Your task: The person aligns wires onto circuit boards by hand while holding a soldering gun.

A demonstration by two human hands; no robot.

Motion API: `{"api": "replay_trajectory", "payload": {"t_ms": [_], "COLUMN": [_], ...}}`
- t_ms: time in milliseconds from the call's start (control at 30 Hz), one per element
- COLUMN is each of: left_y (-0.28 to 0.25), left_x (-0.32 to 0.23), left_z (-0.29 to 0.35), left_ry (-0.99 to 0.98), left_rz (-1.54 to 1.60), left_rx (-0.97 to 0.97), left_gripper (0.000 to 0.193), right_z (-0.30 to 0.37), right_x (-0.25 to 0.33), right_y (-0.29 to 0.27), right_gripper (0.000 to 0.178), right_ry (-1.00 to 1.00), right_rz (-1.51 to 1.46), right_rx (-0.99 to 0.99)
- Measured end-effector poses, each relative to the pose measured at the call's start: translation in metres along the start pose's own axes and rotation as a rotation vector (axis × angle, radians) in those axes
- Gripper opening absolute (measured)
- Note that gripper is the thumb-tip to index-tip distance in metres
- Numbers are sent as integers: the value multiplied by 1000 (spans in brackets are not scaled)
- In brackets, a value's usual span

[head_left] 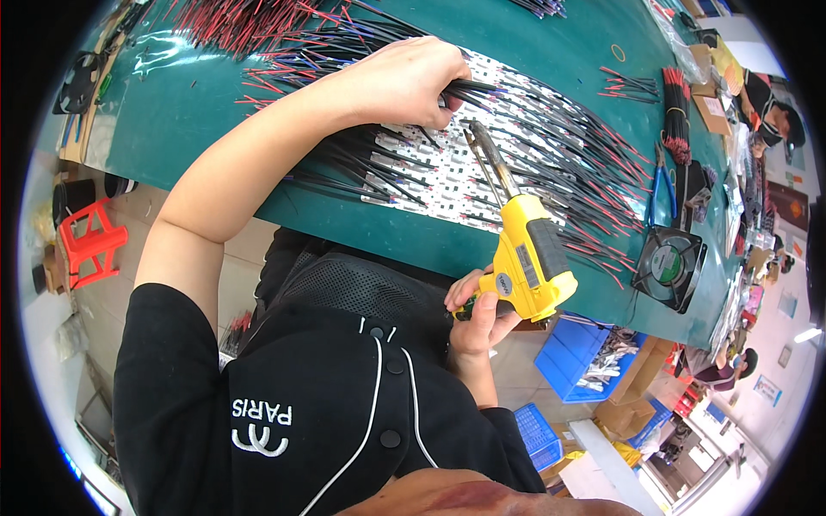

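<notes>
Left: loose red-and-black wires [232, 24], heaped on the green surface [155, 120]. Left hand [415, 82]: a few black wires [475, 87] are grasped in bent fingers, above the boards. Centre: white boards [447, 176], laid flat in close rows on the surface. Work judged part done: leads are spread along the right side and lower left, apparently joined, though joints are too small to be confirmed; loose stock is left over. Appearance: white, dark-marked, flanked by black leads, many red-ended. Soldering gun [533, 258]: yellow, black-backed, tip raised near the left hand; its handle is clasped by the fingers of the right hand [483, 318]. Far right: tied wire bundle [676, 116], blue pliers [662, 187], square black fan [671, 268].
</notes>
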State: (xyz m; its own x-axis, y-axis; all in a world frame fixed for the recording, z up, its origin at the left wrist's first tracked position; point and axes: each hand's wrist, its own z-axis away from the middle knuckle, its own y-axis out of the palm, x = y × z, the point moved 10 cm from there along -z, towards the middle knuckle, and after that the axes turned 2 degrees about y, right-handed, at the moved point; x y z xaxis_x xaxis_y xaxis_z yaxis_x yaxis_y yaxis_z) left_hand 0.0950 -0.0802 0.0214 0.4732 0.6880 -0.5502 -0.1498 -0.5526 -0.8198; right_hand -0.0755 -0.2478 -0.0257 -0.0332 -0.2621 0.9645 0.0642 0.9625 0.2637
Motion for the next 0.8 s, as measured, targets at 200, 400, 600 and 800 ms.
{"api": "replay_trajectory", "payload": {"t_ms": [200,400,600,800], "left_y": [3,2,2,3], "left_x": [2,-1,-2,-5], "left_z": [1,4,6,5], "left_ry": [-49,-55,-25,-3], "left_rz": [-48,-49,-80,-100], "left_rx": [-6,-22,-62,-67], "left_gripper": [23,25,29,29], "right_z": [-2,-4,-3,-4], "right_x": [-3,-3,-5,-1], "right_y": [0,3,0,0], "right_gripper": [38,39,41,54], "right_ry": [7,35,7,16], "right_rz": [30,37,47,42], "right_rx": [-9,-12,-20,-36]}}
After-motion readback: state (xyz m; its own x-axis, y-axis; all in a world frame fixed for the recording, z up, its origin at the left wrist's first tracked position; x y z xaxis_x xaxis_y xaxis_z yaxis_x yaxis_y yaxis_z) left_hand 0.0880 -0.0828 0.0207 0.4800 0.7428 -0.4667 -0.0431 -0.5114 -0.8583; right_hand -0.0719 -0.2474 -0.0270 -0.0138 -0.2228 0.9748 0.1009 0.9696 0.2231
